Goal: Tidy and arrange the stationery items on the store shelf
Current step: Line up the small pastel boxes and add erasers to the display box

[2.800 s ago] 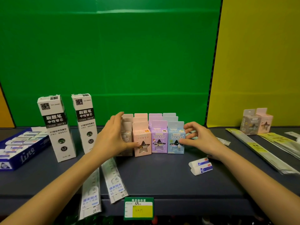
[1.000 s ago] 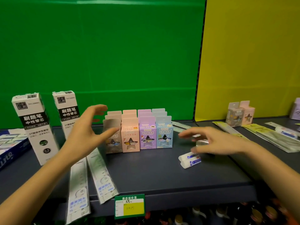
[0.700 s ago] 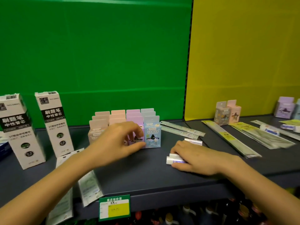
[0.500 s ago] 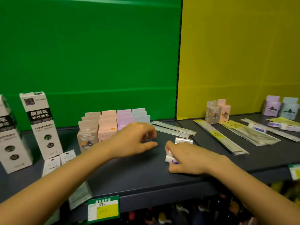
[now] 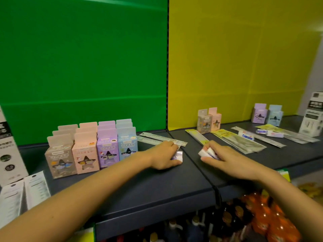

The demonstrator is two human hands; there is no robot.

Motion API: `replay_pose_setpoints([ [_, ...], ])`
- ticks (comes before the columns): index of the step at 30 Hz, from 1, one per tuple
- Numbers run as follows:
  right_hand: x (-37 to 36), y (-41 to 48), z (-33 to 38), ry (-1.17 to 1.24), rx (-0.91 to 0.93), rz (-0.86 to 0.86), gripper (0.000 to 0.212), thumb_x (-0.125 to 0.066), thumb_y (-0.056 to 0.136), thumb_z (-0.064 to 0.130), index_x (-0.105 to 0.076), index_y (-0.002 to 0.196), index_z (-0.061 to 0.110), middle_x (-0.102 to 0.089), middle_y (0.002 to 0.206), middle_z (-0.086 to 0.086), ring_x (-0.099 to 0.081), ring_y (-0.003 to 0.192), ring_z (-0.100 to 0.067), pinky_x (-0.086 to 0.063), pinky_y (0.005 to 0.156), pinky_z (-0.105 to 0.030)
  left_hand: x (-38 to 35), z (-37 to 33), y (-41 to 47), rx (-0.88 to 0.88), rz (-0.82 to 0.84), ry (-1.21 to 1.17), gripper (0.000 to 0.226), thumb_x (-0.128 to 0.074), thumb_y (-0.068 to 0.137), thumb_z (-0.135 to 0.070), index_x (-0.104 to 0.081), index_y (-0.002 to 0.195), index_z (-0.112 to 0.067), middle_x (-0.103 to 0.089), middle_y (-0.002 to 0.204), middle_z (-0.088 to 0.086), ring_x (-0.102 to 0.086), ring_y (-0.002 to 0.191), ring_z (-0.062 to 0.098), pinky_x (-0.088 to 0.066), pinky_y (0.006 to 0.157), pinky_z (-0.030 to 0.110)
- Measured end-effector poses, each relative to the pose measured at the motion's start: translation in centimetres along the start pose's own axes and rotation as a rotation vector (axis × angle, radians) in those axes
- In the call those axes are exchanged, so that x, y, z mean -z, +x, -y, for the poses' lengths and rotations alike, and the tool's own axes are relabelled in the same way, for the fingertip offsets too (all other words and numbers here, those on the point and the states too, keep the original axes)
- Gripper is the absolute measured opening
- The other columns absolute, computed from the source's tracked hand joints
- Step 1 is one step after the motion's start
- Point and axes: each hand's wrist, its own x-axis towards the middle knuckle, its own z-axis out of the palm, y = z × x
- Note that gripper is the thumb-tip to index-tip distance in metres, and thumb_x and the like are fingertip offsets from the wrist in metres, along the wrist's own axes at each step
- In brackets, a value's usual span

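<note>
My right hand point(image 5: 225, 159) is shut on two white erasers point(image 5: 207, 152) and holds them just above the dark shelf point(image 5: 157, 186), right of the seam. My left hand point(image 5: 164, 156) lies on the shelf with its fingers closed over a small shiny white packet point(image 5: 179, 155), which it partly hides. To the left stands a tidy block of pastel star-window boxes point(image 5: 90, 151) in grey, pink, purple and blue rows. Two packaged rulers point(image 5: 157, 139) lie behind my left hand.
Long yellow-labelled packets point(image 5: 241, 139) and more erasers point(image 5: 262, 131) lie on the right shelf part. Small pastel boxes point(image 5: 208, 122) point(image 5: 267, 114) stand at the yellow back wall. A white refill box point(image 5: 312, 116) is far right, another point(image 5: 8, 149) far left; rulers point(image 5: 22, 193) overhang front left.
My view has swung right. My right hand came down on the two erasers, closed on them and carried them right, over the shelf seam. My left hand left the boxes and closed on the shiny packet.
</note>
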Motion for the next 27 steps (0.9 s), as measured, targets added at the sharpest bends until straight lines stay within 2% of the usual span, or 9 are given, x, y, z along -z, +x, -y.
replay_pose_setpoints([
  [3, 0.3, -0.7, -0.8, 0.067, -0.051, -0.006, 0.012, -0.046, 0.09, 0.043, -0.042, 0.096, 0.033, -0.064, 0.08, -0.001, -0.054, 0.073, -0.006, -0.043, 0.074, -0.031, -0.3, -0.2, 0.4, 0.011, 0.0, -0.022, 0.045, -0.043, 0.094, -0.038, -0.047, 0.119, -0.001, -0.048, 0.124, 0.02, -0.045, 0.113, 0.03, -0.036, 0.095, 0.036],
  [5, 0.2, -1.0, -0.8, 0.117, -0.083, -0.022, 0.016, -0.049, 0.089, 0.041, -0.044, 0.099, 0.029, -0.07, 0.081, -0.008, -0.063, 0.079, -0.011, -0.047, 0.082, -0.039, -0.1, -0.2, 0.5, 0.027, 0.043, -0.094, 0.045, -0.046, 0.093, -0.037, -0.049, 0.115, 0.002, -0.053, 0.116, 0.021, -0.049, 0.099, 0.028, -0.039, 0.082, 0.033],
  [7, 0.1, -1.0, -0.8, 0.164, -0.109, -0.051, 0.021, -0.052, 0.088, 0.041, -0.046, 0.101, 0.026, -0.071, 0.083, -0.01, -0.066, 0.081, -0.016, -0.049, 0.085, -0.045, 0.3, -0.3, 0.6, 0.034, 0.106, -0.19, 0.041, -0.049, 0.092, -0.033, -0.05, 0.109, 0.004, -0.055, 0.103, 0.018, -0.045, 0.084, 0.022, -0.034, 0.066, 0.03],
  [8, 0.1, -0.9, -0.7, 0.18, -0.121, -0.063, 0.022, -0.052, 0.087, 0.042, -0.046, 0.101, 0.026, -0.071, 0.083, -0.01, -0.067, 0.081, -0.017, -0.049, 0.085, -0.046, 0.5, -0.3, 0.5, 0.034, 0.126, -0.199, 0.036, -0.048, 0.093, -0.032, -0.049, 0.106, 0.002, -0.054, 0.102, 0.017, -0.043, 0.082, 0.02, -0.031, 0.064, 0.028],
  [14, -0.5, -1.0, 0.2, 0.246, -0.142, -0.097, 0.021, -0.051, 0.09, 0.038, -0.048, 0.105, 0.023, -0.069, 0.082, -0.004, -0.066, 0.073, -0.012, -0.049, 0.082, -0.036, 0.6, -0.1, 0.3, 0.01, 0.128, -0.164, 0.037, -0.047, 0.093, -0.033, -0.046, 0.11, 0.0, -0.056, 0.113, 0.023, -0.041, 0.082, 0.019, -0.03, 0.071, 0.027],
  [19, -1.4, -1.0, 1.1, 0.334, -0.17, -0.138, 0.012, -0.048, 0.093, 0.027, -0.05, 0.104, 0.022, -0.066, 0.08, 0.0, -0.064, 0.07, -0.013, -0.047, 0.072, -0.024, 0.7, 0.1, -0.3, 0.01, 0.105, -0.196, 0.037, -0.052, 0.091, -0.031, -0.048, 0.11, 0.0, -0.056, 0.115, 0.021, -0.042, 0.084, 0.018, -0.031, 0.072, 0.027],
  [23, -1.5, -1.1, 1.8, 0.464, -0.205, -0.152, 0.011, -0.045, 0.093, 0.021, -0.051, 0.102, 0.022, -0.069, 0.089, -0.006, -0.064, 0.079, -0.015, -0.047, 0.075, -0.023, 1.1, 0.4, -1.5, -0.014, 0.071, -0.193, 0.026, -0.053, 0.09, -0.033, -0.044, 0.095, -0.009, -0.054, 0.097, 0.017, -0.042, 0.079, 0.018, -0.032, 0.069, 0.028],
  [25, -1.7, -1.0, 2.4, 0.418, -0.181, -0.153, 0.013, -0.046, 0.093, 0.025, -0.053, 0.101, 0.018, -0.071, 0.089, -0.002, -0.063, 0.084, -0.015, -0.046, 0.083, -0.03, 1.7, 0.9, -2.7, -0.01, 0.025, -0.316, 0.028, -0.053, 0.09, -0.034, -0.041, 0.094, -0.01, -0.056, 0.089, 0.011, -0.049, 0.068, 0.019, -0.04, 0.06, 0.032],
  [27, -1.4, -1.0, 3.3, 0.362, -0.138, -0.148, 0.02, -0.046, 0.093, 0.03, -0.055, 0.101, 0.014, -0.071, 0.089, 0.003, -0.062, 0.09, -0.013, -0.043, 0.087, -0.031, 2.9, 1.5, -4.2, -0.008, -0.046, -0.478, 0.029, -0.053, 0.09, -0.033, -0.041, 0.096, -0.008, -0.056, 0.078, 0.002, -0.054, 0.053, 0.015, -0.046, 0.048, 0.026],
])
